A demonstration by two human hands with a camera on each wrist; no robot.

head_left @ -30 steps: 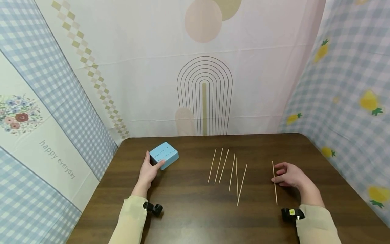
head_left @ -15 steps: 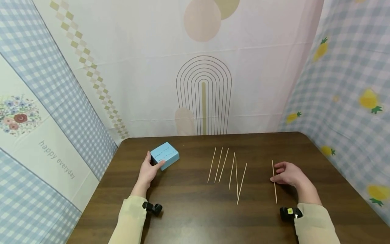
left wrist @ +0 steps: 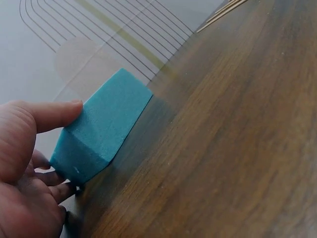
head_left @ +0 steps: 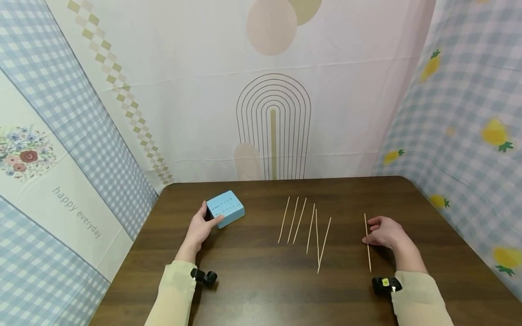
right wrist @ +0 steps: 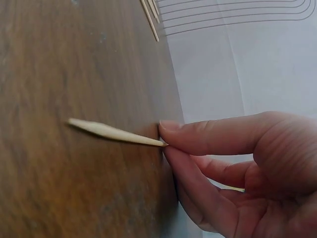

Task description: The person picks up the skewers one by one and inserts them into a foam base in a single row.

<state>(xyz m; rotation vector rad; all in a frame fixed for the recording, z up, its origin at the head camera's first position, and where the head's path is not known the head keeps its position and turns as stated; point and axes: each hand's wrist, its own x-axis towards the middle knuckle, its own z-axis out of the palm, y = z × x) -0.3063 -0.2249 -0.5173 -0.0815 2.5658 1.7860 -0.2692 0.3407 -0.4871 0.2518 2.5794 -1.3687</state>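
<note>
On the left of the table, my left hand grips a light blue block by its near left corner. Its thumb lies along the near side, and the other fingers go behind and beneath. Rows of small dark marks run across the block's top. In the left wrist view the block looks tilted, with its smooth side showing. My right hand pinches a thin wooden stick between thumb and fingers at the table's right. Close up in the right wrist view, the stick points away from the fingertips.
Between the hands, several similar thin sticks lie spread on the dark wooden table. Two of them meet at their near ends. A patterned cloth hangs behind the table, with checked cloths at both sides.
My left hand has shifted the blue block slightly to the right and turned it a little. My right forearm has edged left, while its stick stays nearly in place.
</note>
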